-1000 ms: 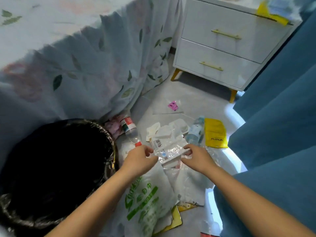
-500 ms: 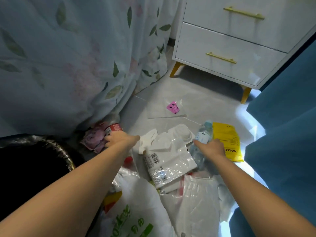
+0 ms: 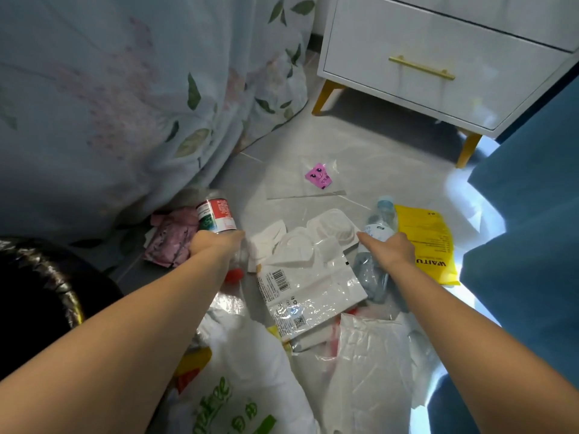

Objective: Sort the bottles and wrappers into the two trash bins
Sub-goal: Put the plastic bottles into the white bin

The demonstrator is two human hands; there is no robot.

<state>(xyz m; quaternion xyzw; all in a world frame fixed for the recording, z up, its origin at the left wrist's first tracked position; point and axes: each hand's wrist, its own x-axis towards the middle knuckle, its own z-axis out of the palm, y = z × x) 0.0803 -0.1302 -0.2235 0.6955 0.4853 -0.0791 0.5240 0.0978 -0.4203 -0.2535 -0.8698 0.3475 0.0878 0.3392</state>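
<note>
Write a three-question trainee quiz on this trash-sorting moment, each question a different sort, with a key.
1. True or false: the left hand holds the red-labelled bottle.
2. Multiple choice: what lies just right of the clear bottle under the right hand? A) yellow packet B) pink wrapper C) barcode wrapper
3. Fill in: the black-lined bin sits at the frame's ____ edge.

Key: 1 true; 2 A, the yellow packet; 3 left.
</note>
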